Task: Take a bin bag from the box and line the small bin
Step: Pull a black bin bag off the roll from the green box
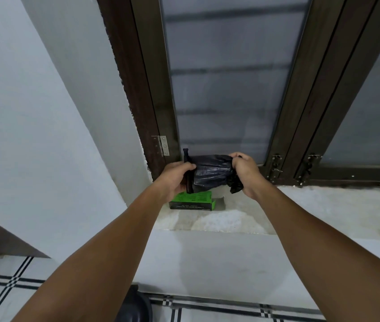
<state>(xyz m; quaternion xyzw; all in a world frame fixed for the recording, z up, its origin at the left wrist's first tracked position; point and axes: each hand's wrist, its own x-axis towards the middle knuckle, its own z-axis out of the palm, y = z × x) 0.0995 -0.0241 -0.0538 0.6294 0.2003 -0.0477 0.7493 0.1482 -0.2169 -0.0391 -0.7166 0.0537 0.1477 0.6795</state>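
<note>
Black bin bag (209, 173): held in the air above the windowsill (300, 205), stretched between both hands. Left hand (176, 178): grip closed round the rolled end. Right hand (242, 170): grip pinching the bunched free end. Green box (192, 202): on sill, directly below bag, end flap open. Dark bin (137, 305): on tiled floor, partly visible.

Both forearms are bare up to the bottom edge of the view, with no sleeve, watch or ring. The left hand (176, 176) and right hand (246, 173) wear no gloves.
</note>
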